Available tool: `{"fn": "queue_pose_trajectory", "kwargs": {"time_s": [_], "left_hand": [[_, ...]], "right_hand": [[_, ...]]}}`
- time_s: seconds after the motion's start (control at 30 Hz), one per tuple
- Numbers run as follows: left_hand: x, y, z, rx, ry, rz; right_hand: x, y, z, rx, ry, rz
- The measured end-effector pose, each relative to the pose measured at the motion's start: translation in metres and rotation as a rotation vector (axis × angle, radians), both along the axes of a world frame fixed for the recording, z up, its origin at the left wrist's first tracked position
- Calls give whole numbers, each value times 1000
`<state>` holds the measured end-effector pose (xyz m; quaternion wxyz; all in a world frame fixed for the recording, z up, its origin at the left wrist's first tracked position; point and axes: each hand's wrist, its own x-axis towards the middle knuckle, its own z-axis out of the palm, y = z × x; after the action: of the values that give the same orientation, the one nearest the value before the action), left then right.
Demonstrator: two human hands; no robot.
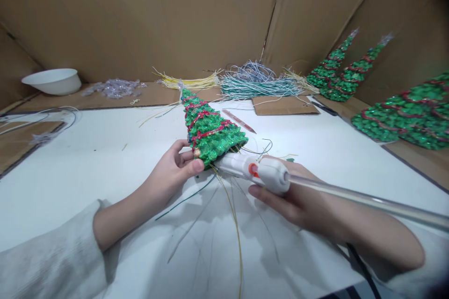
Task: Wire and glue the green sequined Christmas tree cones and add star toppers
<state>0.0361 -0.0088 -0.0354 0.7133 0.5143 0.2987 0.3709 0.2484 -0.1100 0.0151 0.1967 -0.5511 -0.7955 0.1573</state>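
My left hand (178, 163) is closed around the lower left side of a small green Christmas tree (212, 128) with red garland. The tree leans, its tip pointing up and left. In my right hand (287, 196) is a white hot glue gun (252, 168) with an orange part and a long clear glue stick (351, 196) in its back end. The gun's front end is at the tree's underside; its nozzle is hidden there. Several thin wires, one of them a yellow wire (235, 215) and one a dark green wire (185, 204), hang from the base.
Bundles of green wires (259, 88) and yellow wires (192, 80) lie at the back. A red-tipped pencil-like stick (240, 120) lies behind the tree. More decorated trees (361, 72) stand right; a white bowl (52, 81) and clear plastic pieces (114, 88) are back left. Cardboard walls (157, 14) enclose the table.
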Motion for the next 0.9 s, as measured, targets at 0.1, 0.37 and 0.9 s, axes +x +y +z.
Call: {"fn": "queue_pose_trajectory", "kwargs": {"time_s": [0.1, 0.37, 0.9], "left_hand": [[0, -1, 2, -4, 17, 14], [-2, 0, 0, -8, 15, -13], [-2, 0, 0, -32, -4, -30]], "right_hand": [[2, 1, 2, -49, -44, 35], [16, 1, 2, -23, -122, 111], [14, -8, -18, -21, -235, 78]]}}
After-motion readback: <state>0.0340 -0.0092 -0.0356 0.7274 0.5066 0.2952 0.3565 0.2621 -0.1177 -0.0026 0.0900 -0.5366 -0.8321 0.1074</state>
